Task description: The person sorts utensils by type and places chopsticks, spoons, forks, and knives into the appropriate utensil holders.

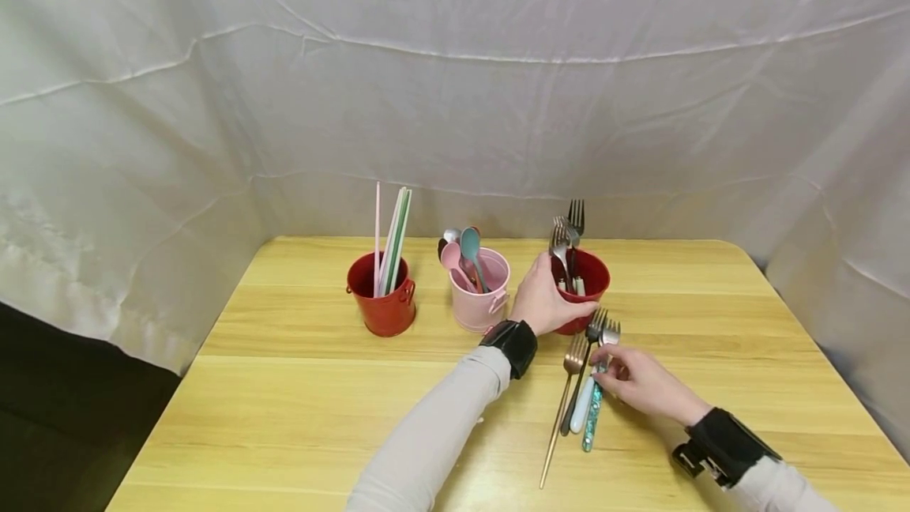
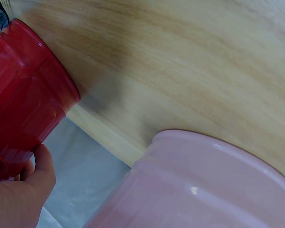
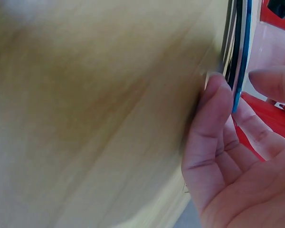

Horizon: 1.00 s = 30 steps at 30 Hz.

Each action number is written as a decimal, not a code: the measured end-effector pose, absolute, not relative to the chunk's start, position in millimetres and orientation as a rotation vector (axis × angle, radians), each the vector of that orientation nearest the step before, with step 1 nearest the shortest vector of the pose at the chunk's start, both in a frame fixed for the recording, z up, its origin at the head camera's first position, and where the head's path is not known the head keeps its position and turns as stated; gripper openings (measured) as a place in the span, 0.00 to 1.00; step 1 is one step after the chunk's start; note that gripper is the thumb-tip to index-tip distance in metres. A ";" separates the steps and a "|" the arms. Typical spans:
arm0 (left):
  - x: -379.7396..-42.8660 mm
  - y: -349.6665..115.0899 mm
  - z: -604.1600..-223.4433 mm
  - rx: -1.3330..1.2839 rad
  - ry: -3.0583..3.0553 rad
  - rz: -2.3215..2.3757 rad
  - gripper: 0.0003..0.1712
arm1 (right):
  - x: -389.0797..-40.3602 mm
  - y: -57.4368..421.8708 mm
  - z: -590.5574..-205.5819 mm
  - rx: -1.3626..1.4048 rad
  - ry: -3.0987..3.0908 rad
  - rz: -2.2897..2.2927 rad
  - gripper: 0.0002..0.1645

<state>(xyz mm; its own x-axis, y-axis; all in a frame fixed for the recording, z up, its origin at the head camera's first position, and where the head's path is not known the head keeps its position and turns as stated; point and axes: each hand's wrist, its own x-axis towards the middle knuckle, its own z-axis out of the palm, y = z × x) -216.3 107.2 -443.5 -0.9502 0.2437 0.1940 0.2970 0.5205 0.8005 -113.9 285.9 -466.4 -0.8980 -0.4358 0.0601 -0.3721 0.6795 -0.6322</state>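
My left hand (image 1: pixel 543 299) holds the right-hand red bucket (image 1: pixel 593 275) by its side, with the thumb toward the front. Several forks (image 1: pixel 562 243) stand in that bucket, tines up. In the left wrist view, fingers (image 2: pixel 45 168) press against its red wall. My right hand (image 1: pixel 643 385) bends over forks lying side by side on the table: a copper-coloured fork (image 1: pixel 573 358), a black-handled fork (image 1: pixel 579 389), a pale-blue-handled fork (image 1: pixel 583 405) and a teal-handled fork (image 1: pixel 592 425). Its fingertips meet the handles near the necks; I cannot tell whether they grip one.
A pink bucket (image 1: pixel 475 308) with several spoons (image 1: pixel 471 247) stands just left of my left hand. Farther left, another red bucket (image 1: pixel 384 314) holds chopsticks (image 1: pixel 398 239). A pale curtain (image 1: pixel 455 133) hangs behind the wooden table (image 1: pixel 284 417).
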 end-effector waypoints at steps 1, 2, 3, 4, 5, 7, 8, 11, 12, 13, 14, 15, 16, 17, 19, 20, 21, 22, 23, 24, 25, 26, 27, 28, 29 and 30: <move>-216.4 107.2 -443.6 -0.480 -2.688 -1.438 0.51 | -114.3 285.8 -466.5 -0.671 2.788 -1.013 0.09; -216.5 107.2 -443.7 -0.479 -2.687 -1.441 0.51 | -114.6 285.8 -466.6 -0.669 2.785 -1.009 0.09; -216.6 107.3 -444.0 -0.480 -2.685 -1.442 0.51 | -114.9 285.7 -466.7 -0.667 2.782 -1.006 0.08; -216.8 107.3 -444.4 -0.481 -2.684 -1.441 0.51 | -115.3 285.5 -466.9 -0.665 2.781 -1.004 0.08; -216.9 107.3 -444.8 -0.481 -2.682 -1.437 0.51 | -115.6 285.4 -467.1 -0.664 2.781 -1.007 0.08; -217.3 107.6 -445.5 -0.485 -2.678 -1.428 0.50 | -116.4 285.4 -467.4 -0.659 2.777 -1.022 0.09; -217.5 107.7 -445.8 -0.486 -2.677 -1.422 0.51 | -116.8 285.6 -467.5 -0.653 2.771 -1.036 0.09; -217.8 107.9 -446.3 -0.487 -2.674 -1.410 0.51 | -118.0 286.3 -467.0 -0.617 2.735 -1.097 0.11; -217.8 108.0 -446.2 -0.487 -2.675 -1.411 0.51 | -118.3 286.4 -466.8 -0.605 2.721 -1.116 0.11; -217.7 108.0 -446.1 -0.485 -2.676 -1.412 0.51 | -118.6 286.6 -466.5 -0.597 2.711 -1.131 0.12; -217.6 108.0 -446.0 -0.483 -2.678 -1.411 0.51 | -118.7 286.5 -466.2 -0.585 2.704 -1.143 0.12; -217.5 108.0 -445.9 -0.482 -2.679 -1.412 0.51 | -118.6 286.3 -465.9 -0.578 2.699 -1.153 0.12; -217.5 108.0 -445.8 -0.481 -2.681 -1.413 0.51 | -118.6 286.0 -466.0 -0.576 2.699 -1.159 0.11; -217.4 107.9 -445.7 -0.480 -2.682 -1.415 0.51 | -118.4 285.7 -466.1 -0.575 2.701 -1.162 0.11; -217.5 108.0 -445.9 -0.480 -2.680 -1.416 0.51 | -118.0 284.9 -466.4 -0.576 2.713 -1.170 0.09; -217.5 108.1 -445.9 -0.482 -2.678 -1.416 0.51 | -117.8 284.5 -466.6 -0.573 2.715 -1.178 0.08; -217.6 108.2 -445.9 -0.483 -2.677 -1.417 0.51 | -117.5 284.3 -466.7 -0.569 2.719 -1.185 0.08; -217.6 108.3 -445.8 -0.484 -2.677 -1.417 0.51 | -117.2 284.0 -466.7 -0.565 2.721 -1.192 0.07; -217.6 108.3 -445.7 -0.484 -2.677 -1.418 0.51 | -117.0 283.8 -466.7 -0.560 2.723 -1.197 0.07; -217.5 108.3 -445.5 -0.483 -2.677 -1.418 0.51 | -116.7 283.5 -466.6 -0.554 2.725 -1.203 0.07; -217.4 108.2 -445.3 -0.480 -2.680 -1.420 0.51 | -116.5 283.4 -466.7 -0.540 2.722 -1.210 0.07; -217.2 108.1 -445.1 -0.478 -2.682 -1.420 0.51 | -116.3 283.5 -466.8 -0.528 2.716 -1.218 0.08; -217.1 107.9 -445.0 -0.476 -2.684 -1.417 0.51 | -116.0 283.7 -467.1 -0.514 2.706 -1.230 0.09; -217.0 107.9 -444.8 -0.475 -2.686 -1.416 0.51 | -115.7 284.2 -467.4 -0.490 2.692 -1.245 0.09; -216.9 108.0 -444.6 -0.474 -2.687 -1.416 0.51 | -115.4 285.0 -467.9 -0.464 2.668 -1.266 0.10; -216.8 108.0 -444.5 -0.473 -2.688 -1.416 0.51 | -115.0 286.0 -468.6 -0.430 2.644 -1.292 0.12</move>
<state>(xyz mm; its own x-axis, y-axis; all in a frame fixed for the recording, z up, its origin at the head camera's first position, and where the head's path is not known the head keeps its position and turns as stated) -216.8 108.0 -444.5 -0.9504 0.2380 0.2002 0.2997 0.5291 0.7939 -115.0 286.0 -468.6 -0.9444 -0.3279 -0.0235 -0.1830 0.5838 -0.7910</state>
